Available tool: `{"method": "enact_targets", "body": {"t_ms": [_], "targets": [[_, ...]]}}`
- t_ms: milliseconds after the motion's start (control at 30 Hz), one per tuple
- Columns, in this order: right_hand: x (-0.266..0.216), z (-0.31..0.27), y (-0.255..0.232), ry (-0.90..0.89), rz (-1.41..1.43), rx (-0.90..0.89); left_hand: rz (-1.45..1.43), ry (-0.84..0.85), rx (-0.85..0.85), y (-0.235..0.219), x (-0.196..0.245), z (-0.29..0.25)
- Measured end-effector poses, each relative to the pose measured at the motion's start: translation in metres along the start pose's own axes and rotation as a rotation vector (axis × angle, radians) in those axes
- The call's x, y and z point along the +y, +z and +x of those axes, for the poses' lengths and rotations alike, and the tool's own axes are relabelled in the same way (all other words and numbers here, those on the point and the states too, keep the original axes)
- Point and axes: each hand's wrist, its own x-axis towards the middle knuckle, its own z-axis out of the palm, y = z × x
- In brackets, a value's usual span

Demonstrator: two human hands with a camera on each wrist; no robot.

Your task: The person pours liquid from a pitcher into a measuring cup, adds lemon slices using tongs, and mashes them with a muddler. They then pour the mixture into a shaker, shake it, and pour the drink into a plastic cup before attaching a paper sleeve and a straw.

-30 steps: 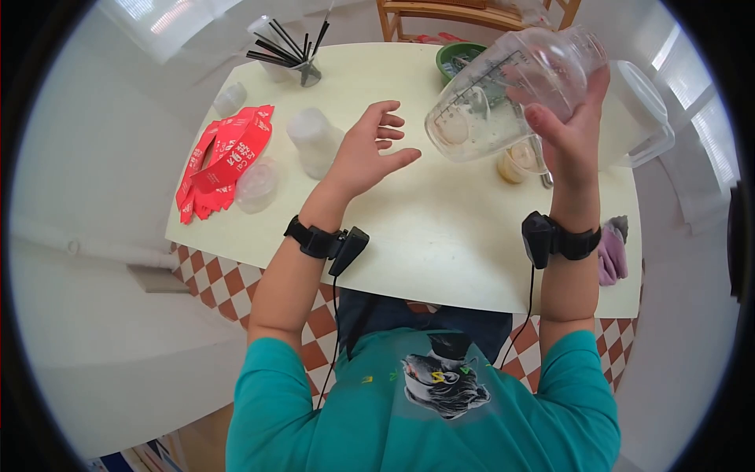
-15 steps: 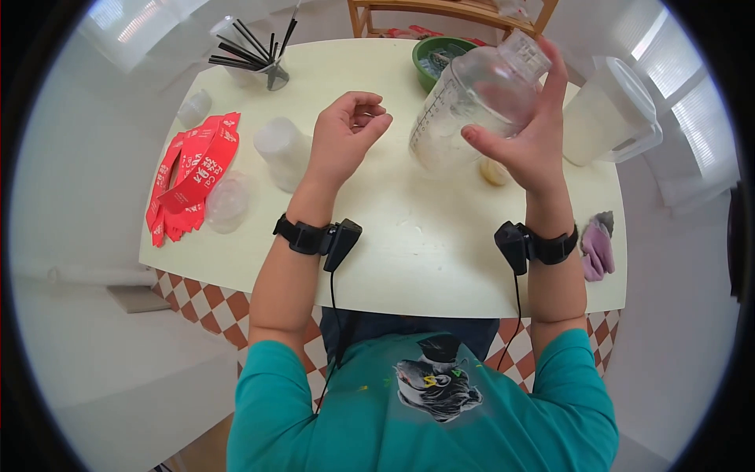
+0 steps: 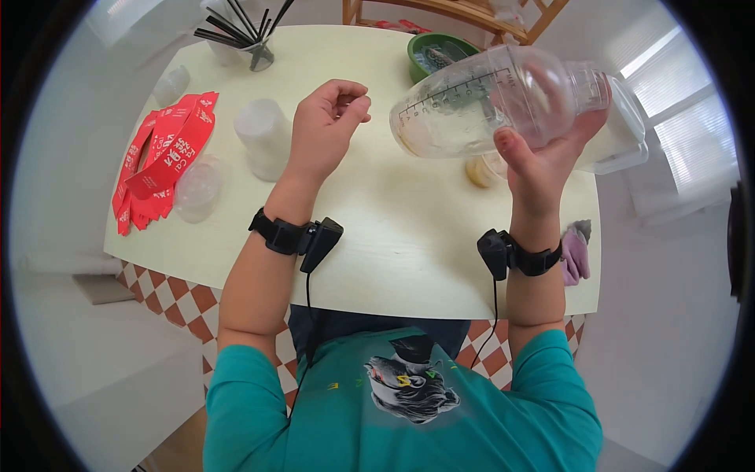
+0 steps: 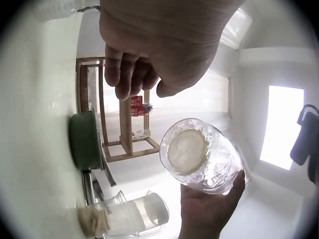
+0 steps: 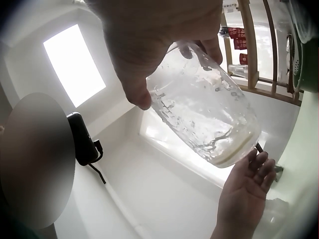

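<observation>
"What lay at the far left of the surface (image 3: 393, 236)?"

"Red strips (image 3: 161, 157) with white lettering lay in a pile, a clear plastic piece (image 3: 200, 189) just beside them. Farther back, black straws (image 3: 236, 27) leaned in a small holder (image 3: 258, 57), and a whitish cylinder (image 3: 263, 138) stood nearer the person."

"And the hands?"

"The left hand (image 3: 326, 130) hung above the surface with fingers loosely bent, holding nothing. A green bowl (image 3: 417, 72) sat beyond it, toward the back."

"Where was the clear bottle (image 3: 464, 106)?"

"Raised above the surface, tilted almost onto its side, its base turned toward the left hand but apart from it in the head view. Black marks ran along its wall; a pale round patch showed at its base. A small cup (image 3: 481, 171) with yellowish contents sat below."

"Who held it?"

"The right hand (image 3: 546, 161), spread wide, gripped it near the neck, thumb on the near side. A purple cloth (image 3: 576, 258) lay near the right edge; a lidded pitcher (image 3: 617, 141) stood behind that hand."
</observation>
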Motion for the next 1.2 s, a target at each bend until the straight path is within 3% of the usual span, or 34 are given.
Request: {"method": "enact_targets", "body": {"t_ms": [167,233,300,333,467,667,767,933,1000,1067,1133,1200], "targets": [[0.006,-0.004,0.003,0.056,-0.035,-0.054,-0.08,-0.005,-0.114,-0.001,0.0,-0.002],[0.017,-0.005,0.005,-0.024,-0.18,-0.112,-0.112,0.023,-0.176,0.0,0.002,-0.004],[0.02,-0.01,0.015,0.005,-0.141,-0.141,-0.021,0.277,-0.353,0.005,0.005,-0.006],[0.022,-0.012,0.021,0.035,-0.1,-0.176,-0.022,0.279,-0.356,0.011,0.006,-0.009],[0.029,-0.029,0.034,0.014,-0.191,-0.323,-0.081,0.196,-0.33,0.024,0.008,-0.017],[0.029,-0.028,0.033,0.083,-0.183,-0.293,-0.081,0.124,-0.279,0.027,0.007,-0.014],[0.026,-0.026,0.035,0.113,-0.147,-0.27,-0.026,0.06,-0.372,0.022,0.007,-0.008],[0.026,-0.024,0.036,0.134,-0.028,-0.257,-0.303,-0.044,-0.497,0.014,0.015,-0.004],[0.026,-0.022,0.031,0.022,-0.124,-0.19,-0.251,-0.036,-0.531,0.009,0.009,-0.002],[0.014,-0.005,0.018,0.04,0.042,-0.022,-0.198,-0.025,-0.552,0.003,0.0,-0.004],[0.0,0.005,0.006,0.093,0.08,0.015,-0.106,-0.063,-0.464,-0.001,-0.006,-0.003],[0.004,-0.003,-0.001,0.184,-0.198,-0.039,-0.114,-0.063,-0.467,-0.002,-0.006,0.0]]}}
